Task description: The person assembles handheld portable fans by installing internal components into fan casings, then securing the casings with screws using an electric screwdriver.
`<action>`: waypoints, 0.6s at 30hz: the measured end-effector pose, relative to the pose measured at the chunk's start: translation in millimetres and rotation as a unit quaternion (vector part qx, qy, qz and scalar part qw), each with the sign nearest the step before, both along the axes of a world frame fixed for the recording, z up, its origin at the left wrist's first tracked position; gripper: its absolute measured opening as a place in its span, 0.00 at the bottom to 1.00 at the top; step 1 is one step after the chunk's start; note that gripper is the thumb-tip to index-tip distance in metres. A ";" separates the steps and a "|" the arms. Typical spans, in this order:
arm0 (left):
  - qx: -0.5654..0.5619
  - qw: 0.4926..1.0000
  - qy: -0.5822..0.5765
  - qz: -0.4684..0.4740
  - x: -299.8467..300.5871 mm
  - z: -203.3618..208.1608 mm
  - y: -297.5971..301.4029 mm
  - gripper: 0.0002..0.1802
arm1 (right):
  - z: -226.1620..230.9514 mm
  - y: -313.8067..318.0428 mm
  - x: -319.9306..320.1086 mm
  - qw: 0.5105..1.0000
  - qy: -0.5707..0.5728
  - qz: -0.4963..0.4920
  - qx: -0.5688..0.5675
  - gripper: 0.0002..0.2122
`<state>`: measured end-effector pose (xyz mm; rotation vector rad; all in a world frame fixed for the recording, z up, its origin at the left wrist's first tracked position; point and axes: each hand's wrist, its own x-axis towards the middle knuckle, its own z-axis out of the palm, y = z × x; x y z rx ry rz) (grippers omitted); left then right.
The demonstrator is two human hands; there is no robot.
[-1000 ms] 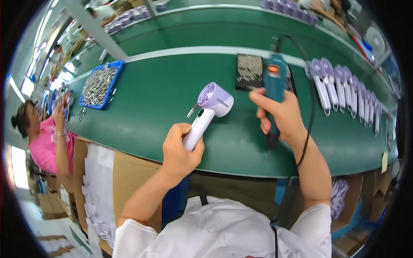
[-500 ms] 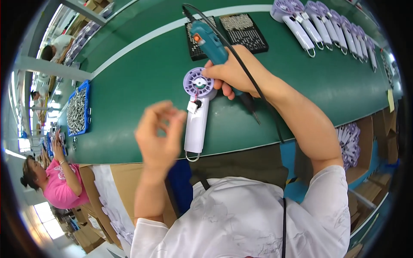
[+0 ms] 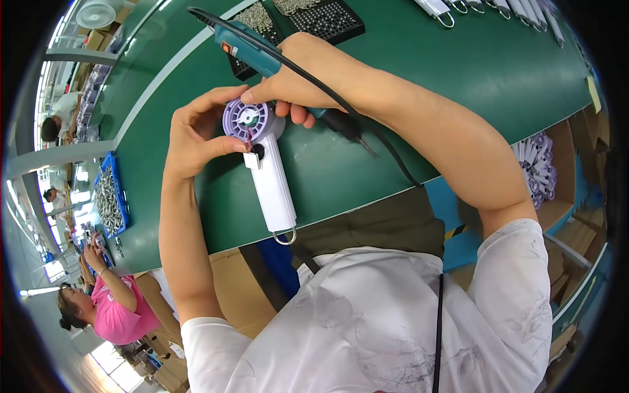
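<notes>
A handheld fan (image 3: 272,187) with a white handle, a purple round head and a wire loop at its end lies on the green table. My left hand (image 3: 189,136) holds the fan head, thumb low on its rim and fingers around the far side. In my right hand (image 3: 303,77) is a teal electric screwdriver (image 3: 246,51), its bit pointing away to the right. The right thumb also rests on the fan head's rim. Red wires and a small white square piece (image 3: 251,160) show where head and handle meet.
Black trays of screws (image 3: 327,26) stand at the back. A blue basket (image 3: 123,208) of metal parts is at the left. More fans (image 3: 436,8) line the far right. The screwdriver's black cable (image 3: 314,82) crosses my right wrist. A co-worker in pink (image 3: 121,314) sits at left.
My left hand has gone from beside the handle onto the fan head and closed on it. The fan handle's lower end now slants more to the right. The whole view has shifted.
</notes>
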<state>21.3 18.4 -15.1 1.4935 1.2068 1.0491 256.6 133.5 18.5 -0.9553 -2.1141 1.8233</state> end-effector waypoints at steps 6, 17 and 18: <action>0.018 1.000 0.024 -0.009 3.7 0.9 0.8 0.39 | -5.6 2.5 -5.0 0.999 -0.043 -0.010 0.027 0.20; 0.064 0.992 0.107 0.035 21.6 3.4 -13.7 0.39 | 72.8 12.7 -25.9 0.877 0.399 -0.244 0.110 0.17; 0.070 0.991 0.113 0.035 21.6 2.8 -13.6 0.39 | 75.8 17.2 -32.6 0.869 0.424 -0.222 0.121 0.18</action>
